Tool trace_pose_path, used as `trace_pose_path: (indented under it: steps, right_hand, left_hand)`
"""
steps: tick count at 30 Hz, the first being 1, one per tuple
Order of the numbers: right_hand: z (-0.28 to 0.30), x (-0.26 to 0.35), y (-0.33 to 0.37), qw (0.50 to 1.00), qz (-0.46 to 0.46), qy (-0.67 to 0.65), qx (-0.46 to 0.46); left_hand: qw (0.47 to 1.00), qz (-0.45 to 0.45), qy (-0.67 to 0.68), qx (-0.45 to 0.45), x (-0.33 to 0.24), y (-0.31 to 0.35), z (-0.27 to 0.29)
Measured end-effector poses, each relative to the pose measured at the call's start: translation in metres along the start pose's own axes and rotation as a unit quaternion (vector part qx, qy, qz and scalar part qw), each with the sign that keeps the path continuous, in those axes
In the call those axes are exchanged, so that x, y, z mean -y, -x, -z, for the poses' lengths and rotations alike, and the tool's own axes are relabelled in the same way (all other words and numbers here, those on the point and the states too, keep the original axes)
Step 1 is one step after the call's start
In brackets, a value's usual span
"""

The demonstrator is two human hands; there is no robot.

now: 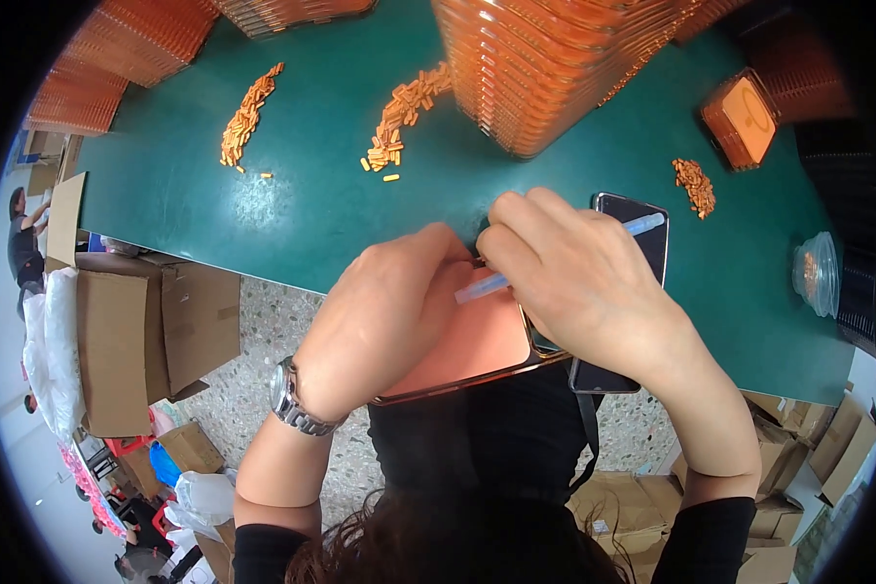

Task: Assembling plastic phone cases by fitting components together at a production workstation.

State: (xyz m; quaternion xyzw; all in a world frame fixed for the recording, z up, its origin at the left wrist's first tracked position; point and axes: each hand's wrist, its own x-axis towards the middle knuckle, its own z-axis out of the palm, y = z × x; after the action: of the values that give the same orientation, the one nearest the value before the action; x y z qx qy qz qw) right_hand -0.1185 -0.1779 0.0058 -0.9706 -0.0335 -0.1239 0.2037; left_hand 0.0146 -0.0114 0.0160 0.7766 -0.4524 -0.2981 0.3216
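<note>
A flat tray-like case (482, 336) with a salmon-coloured face and a shiny gold rim lies tilted at the table's near edge, below both hands. My left hand (375, 307) rests over its left part, fingers curled in toward the middle; the fingertips are hidden. Bent over the case's right side is my right hand (579, 268), fingers folded, with a slim translucent blue stick (482, 287) gripped in it. One end of the stick sticks out over the case, the other beyond my knuckles. What the fingertips of both hands meet, near each other, cannot be seen.
A dark phone (603, 380) lies under my right wrist. Small orange pieces (384, 141) lie in heaps on the green table (302, 214). Tall stacks of orange clear trays (526, 78) stand behind. A clear round tub (816, 274) sits right; cardboard boxes (117, 341) stand left.
</note>
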Motion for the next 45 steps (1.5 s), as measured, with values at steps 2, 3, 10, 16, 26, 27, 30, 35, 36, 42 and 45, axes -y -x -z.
trace_pose_path:
  steps: [2,3,10,16,26,27,30,35,36,42,45]
  right_hand:
    - [-0.003,0.001,0.0,1.0,0.012,0.021,-0.008]
    - [-0.003,0.002,0.001,1.0,0.005,0.029,0.001]
    - [0.003,0.002,-0.001,0.999,-0.03,-0.006,0.042]
    - [0.027,-0.007,0.013,0.995,-0.083,-0.047,-0.006]
    - [0.008,0.016,0.011,0.99,-0.057,0.123,0.045]
    - [0.006,0.018,0.012,0.987,-0.069,0.137,0.04]
    - [-0.002,0.024,0.014,0.987,-0.087,0.138,0.009]
    - [-0.006,0.024,0.018,0.987,-0.1,0.123,-0.013]
    - [-0.006,0.019,0.02,0.99,-0.09,0.106,-0.01]
    - [0.004,0.014,0.028,0.991,-0.066,0.113,0.006]
    - [0.001,0.014,0.028,0.992,-0.06,0.115,0.004]
  left_hand:
    - [1.0,0.004,-0.006,-0.003,0.0,0.0,0.0]
    - [1.0,0.006,-0.003,-0.005,0.0,0.0,-0.001]
    - [0.999,0.013,-0.031,-0.002,0.002,-0.001,-0.001]
    - [0.998,-0.003,-0.067,-0.019,-0.001,-0.001,-0.008]
    - [0.994,-0.023,-0.101,-0.024,0.001,0.001,-0.01]
    - [0.995,-0.026,-0.095,-0.029,0.002,0.001,-0.011]
    - [0.995,-0.032,-0.088,-0.041,0.001,0.002,-0.013]
    - [0.993,-0.046,-0.093,-0.062,0.0,0.006,-0.015]
    - [0.993,-0.047,-0.088,-0.058,0.002,0.005,-0.015]
    - [0.994,-0.05,-0.079,-0.051,0.0,0.008,-0.013]
    - [0.994,-0.046,-0.082,-0.049,-0.001,0.007,-0.013]
